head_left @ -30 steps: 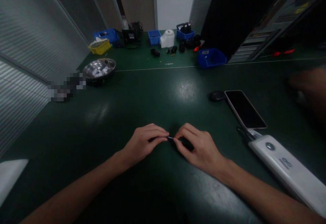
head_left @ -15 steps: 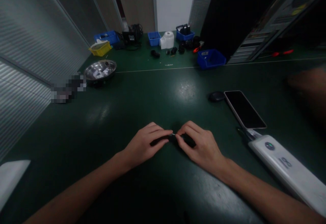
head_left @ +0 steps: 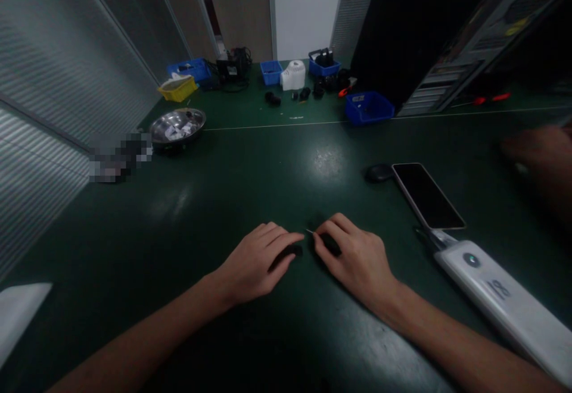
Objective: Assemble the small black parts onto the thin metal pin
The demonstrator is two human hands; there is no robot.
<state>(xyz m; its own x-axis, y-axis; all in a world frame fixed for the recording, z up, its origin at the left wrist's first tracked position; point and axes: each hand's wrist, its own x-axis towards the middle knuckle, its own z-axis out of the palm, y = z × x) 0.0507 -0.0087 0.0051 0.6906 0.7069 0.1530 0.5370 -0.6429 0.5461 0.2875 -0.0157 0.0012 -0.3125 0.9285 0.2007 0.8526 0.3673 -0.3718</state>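
My left hand (head_left: 257, 259) rests low over the dark green table. Its thumb and fingers are curled around a small black piece (head_left: 295, 250), whose end shows between the fingertips; the index finger lies above it. Facing it, my right hand (head_left: 353, 250) pinches a thin, pale metal rod (head_left: 309, 231) between thumb and index finger. The rod's tip points left toward my left fingertips, with a small gap between. Something dark shows under my right palm, but I cannot tell whether it is an object or shadow.
To the right lie a black mouse-shaped object (head_left: 379, 172), a phone (head_left: 428, 195) and a white power bank (head_left: 500, 298) with a cable. Another person's hand (head_left: 538, 149) is blurred at far right. Behind stand a metal bowl (head_left: 156, 126), a blue bin (head_left: 369, 110) and a yellow basket (head_left: 177, 90).
My hands have moved slightly apart. The metal rod, which reached between both sets of fingertips, now shows a free tip in my right hand. The black piece in my left hand shows more.
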